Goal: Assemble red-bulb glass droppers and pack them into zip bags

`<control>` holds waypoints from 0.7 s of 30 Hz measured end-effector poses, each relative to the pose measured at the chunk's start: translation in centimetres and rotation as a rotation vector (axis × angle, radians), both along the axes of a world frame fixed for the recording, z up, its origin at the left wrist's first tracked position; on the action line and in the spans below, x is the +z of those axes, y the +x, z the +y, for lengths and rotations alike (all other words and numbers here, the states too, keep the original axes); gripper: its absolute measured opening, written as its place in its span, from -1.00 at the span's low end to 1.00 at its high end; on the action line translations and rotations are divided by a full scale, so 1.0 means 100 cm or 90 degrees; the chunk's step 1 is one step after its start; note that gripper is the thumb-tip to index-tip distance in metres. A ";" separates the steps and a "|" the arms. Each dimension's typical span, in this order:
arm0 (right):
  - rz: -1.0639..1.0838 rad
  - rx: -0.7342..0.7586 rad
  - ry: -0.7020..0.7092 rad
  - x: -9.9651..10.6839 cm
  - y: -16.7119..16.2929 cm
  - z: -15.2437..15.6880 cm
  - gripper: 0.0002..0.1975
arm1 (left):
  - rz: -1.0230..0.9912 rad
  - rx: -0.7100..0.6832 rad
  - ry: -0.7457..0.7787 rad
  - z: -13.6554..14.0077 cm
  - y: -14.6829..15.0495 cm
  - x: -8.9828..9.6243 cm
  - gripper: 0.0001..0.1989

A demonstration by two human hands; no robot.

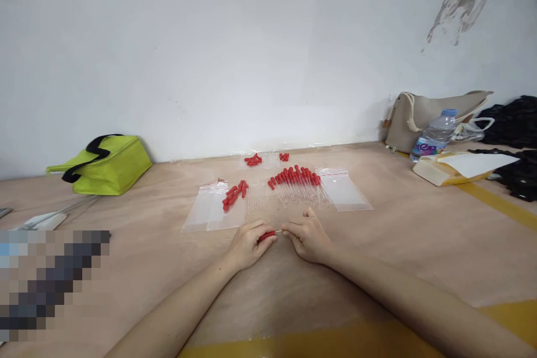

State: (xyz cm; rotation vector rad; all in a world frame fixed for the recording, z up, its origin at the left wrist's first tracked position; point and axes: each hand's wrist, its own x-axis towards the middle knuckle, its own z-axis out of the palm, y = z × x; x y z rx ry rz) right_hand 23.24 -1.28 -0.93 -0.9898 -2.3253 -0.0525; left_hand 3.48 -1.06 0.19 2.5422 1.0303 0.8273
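My left hand [251, 243] is closed on a red rubber dropper bulb [267, 235]. Opposite it, the fingers of my right hand [308, 238] pinch a thin clear dropper tube [278, 231], whose end meets the bulb's mouth; how deep it sits cannot be made out. Beyond my hands lies a fanned row of droppers with red bulbs [296, 176]. To its left are loose clear tubes [257, 196] and a small heap of loose red bulbs [235, 194], partly on clear zip bags [203, 210]. Another zip bag [344, 190] lies flat at the right.
Against the wall are more red bulbs [253, 160] in clear plastic. A lime-green bag [113, 168] stands at left. On the right are a water bottle [434, 137], a beige bag [400, 126], an opened envelope [434, 172] and black items [514, 126]. Yellow tape [503, 207] crosses the table covering.
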 end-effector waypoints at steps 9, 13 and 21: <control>-0.063 -0.035 0.080 0.011 0.000 0.001 -0.81 | 0.006 0.013 0.038 0.015 -0.011 0.004 -0.79; -0.030 -0.107 0.053 0.010 0.006 0.002 -0.81 | -0.025 0.115 0.033 0.018 -0.015 0.001 -0.64; 0.129 -0.368 -0.173 0.024 0.004 0.049 -0.72 | 0.053 0.133 -0.003 0.021 -0.014 0.000 -0.79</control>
